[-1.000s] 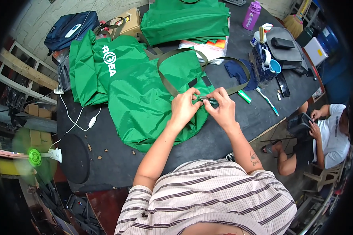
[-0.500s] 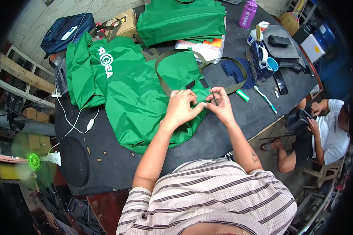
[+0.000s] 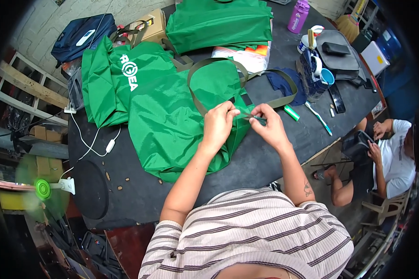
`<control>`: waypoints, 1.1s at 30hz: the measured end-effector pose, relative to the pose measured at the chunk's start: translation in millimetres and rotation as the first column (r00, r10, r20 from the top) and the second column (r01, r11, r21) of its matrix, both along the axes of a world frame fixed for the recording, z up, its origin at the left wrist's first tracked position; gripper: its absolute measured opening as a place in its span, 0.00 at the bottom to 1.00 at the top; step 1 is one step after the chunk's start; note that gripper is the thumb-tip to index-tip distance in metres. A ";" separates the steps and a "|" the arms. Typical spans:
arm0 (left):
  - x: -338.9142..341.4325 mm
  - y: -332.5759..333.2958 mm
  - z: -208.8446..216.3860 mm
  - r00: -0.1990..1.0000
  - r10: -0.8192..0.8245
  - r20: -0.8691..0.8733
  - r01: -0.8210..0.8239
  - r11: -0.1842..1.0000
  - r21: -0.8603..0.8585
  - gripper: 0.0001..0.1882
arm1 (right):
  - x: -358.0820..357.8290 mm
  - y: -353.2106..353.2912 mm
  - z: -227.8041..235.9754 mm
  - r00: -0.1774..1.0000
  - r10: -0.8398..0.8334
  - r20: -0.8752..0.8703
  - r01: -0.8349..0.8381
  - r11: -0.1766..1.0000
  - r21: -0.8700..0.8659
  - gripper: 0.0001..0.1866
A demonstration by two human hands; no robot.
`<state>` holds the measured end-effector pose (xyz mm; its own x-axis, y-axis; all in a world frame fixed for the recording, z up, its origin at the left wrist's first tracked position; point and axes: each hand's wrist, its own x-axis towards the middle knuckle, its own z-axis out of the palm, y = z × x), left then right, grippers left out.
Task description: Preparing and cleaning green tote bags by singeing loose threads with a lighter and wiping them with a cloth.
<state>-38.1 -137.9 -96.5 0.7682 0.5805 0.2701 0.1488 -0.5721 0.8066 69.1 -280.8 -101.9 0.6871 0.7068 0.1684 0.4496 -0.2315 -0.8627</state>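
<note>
Green bag [image 3: 172, 130] lies mid-desk [image 3: 135, 200], a strip of desk running between it and the near edge, widening toward the near left corner; the left hand's [image 3: 217, 124] grip is together at the bag's right end (cannot tell what is between the fingertips), the right hand's [image 3: 272, 126] clamped on one small tool [image 3: 260, 121]. Count: one toothbrush [image 3: 318, 118] and one phone [image 3: 337, 100] toward the near right corner, one purple bottle [image 3: 298, 16] near the far edge. Desk top matte black; pale wall [image 3: 37, 32] beyond far edge, one seated person [image 3: 392, 160] past right edge.
</note>
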 end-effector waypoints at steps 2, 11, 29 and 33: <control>1.1 -1.2 -0.1 0.997 -0.018 0.070 0.015 0.999 0.041 0.06 | -3.6 1.7 6.0 0.980 0.063 0.186 -0.051 0.996 -0.068 0.10; 1.2 -2.2 -1.7 0.995 -0.051 0.080 0.046 0.997 0.063 0.08 | -4.2 7.9 20.8 0.967 0.121 0.223 -0.085 0.983 -0.164 0.08; -72.4 -59.5 7.3 0.890 -0.405 -0.210 0.448 0.864 0.232 0.20 | 81.1 101.6 -24.8 0.898 0.348 0.267 -0.241 0.900 -0.364 0.14; -77.8 -56.4 19.3 0.834 -0.536 -0.134 0.532 0.844 -0.062 0.14 | 80.0 133.4 -1.3 0.897 0.351 0.268 -0.384 0.919 0.083 0.11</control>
